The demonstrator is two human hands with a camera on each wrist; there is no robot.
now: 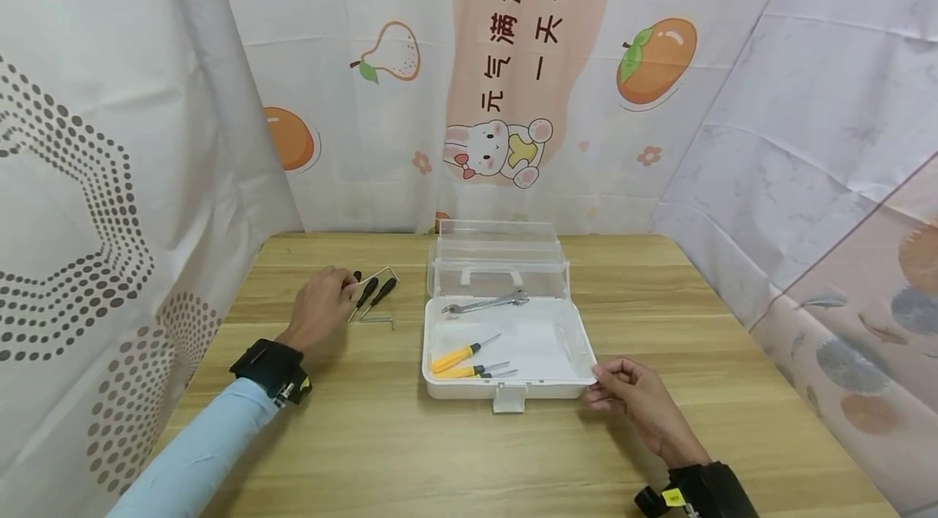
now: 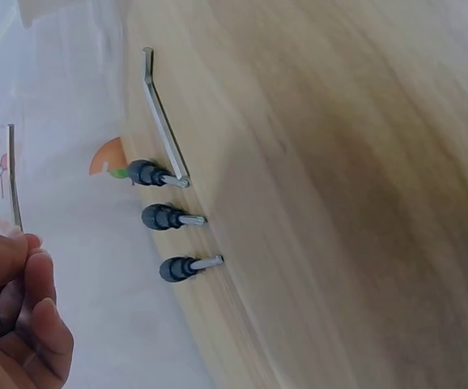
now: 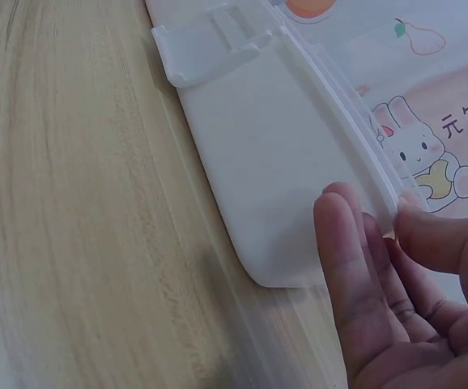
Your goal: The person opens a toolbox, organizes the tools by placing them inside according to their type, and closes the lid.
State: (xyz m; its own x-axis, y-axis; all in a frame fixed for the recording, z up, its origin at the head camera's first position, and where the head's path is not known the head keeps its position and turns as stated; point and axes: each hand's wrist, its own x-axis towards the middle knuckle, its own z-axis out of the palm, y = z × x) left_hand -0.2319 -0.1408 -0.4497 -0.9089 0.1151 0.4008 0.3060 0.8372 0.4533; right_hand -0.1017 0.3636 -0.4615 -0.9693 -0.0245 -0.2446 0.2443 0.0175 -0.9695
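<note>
Between thumb and fingertips, my left hand (image 1: 322, 308) pinches a hex key (image 2: 13, 178) at one end, raised above the table. Below it lie three black-handled screwdrivers (image 2: 163, 216) side by side, and a second hex key (image 1: 377, 321) on the wood beside their tips. A white toolbox (image 1: 469, 391) stands open in the middle, its clear lid (image 1: 498, 245) tipped back. My right hand (image 1: 636, 404) holds the box's front right corner, thumb on the rim and fingers by the side wall. Inside the box are an adjustable wrench (image 1: 487, 303) and yellow-handled screwdrivers (image 1: 453, 359).
The wooden table (image 1: 352, 453) reaches back to a printed curtain (image 1: 366, 143), with more curtains at both sides. The box's white latch (image 1: 509, 399) hangs down at the front.
</note>
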